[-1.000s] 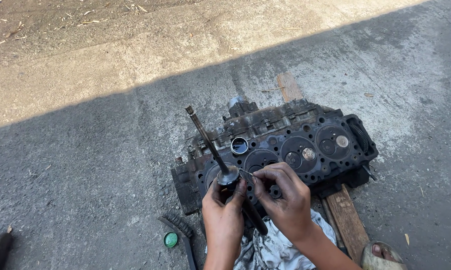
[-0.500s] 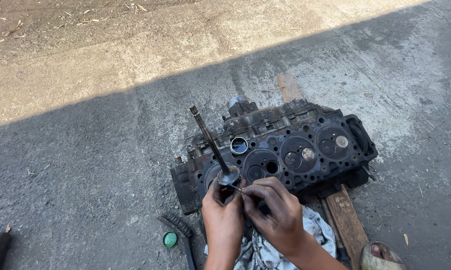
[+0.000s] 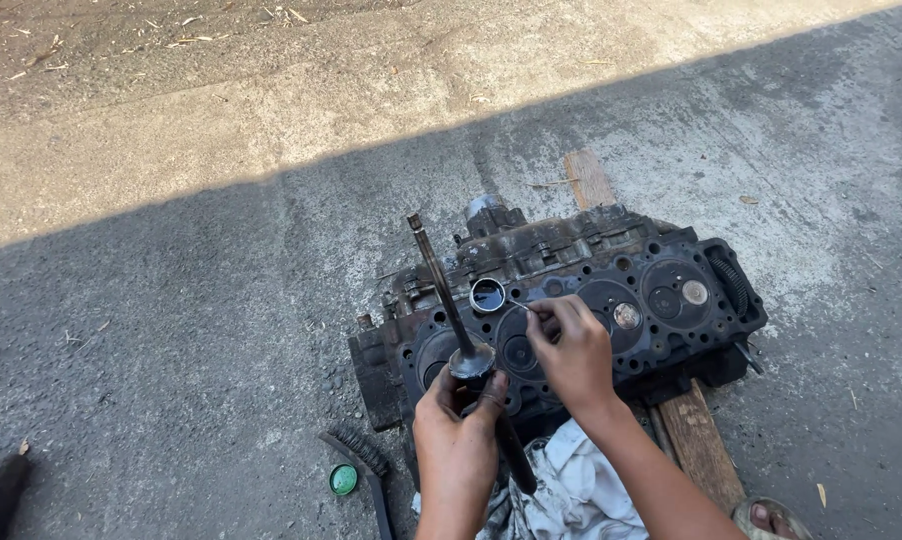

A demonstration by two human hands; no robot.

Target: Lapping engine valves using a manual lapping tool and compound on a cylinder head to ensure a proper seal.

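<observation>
My left hand grips an engine valve by its round head, with the long stem pointing up and slightly left. A dark handle sticks out below that hand. My right hand pinches a thin stick whose tip points at a small round open tin. The tin sits on a dirty cylinder head, which lies on the concrete with its valve seats facing up. Both hands hover over the near left part of the head.
Wooden planks lie under the cylinder head, and one end shows behind it. A grey-white rag lies under my arms. A wire brush and a green cap lie to the left. A sandalled foot is at the bottom right.
My right hand has left the valve head and moved up and away to the small tin. The left hand and valve have stayed nearly still.
</observation>
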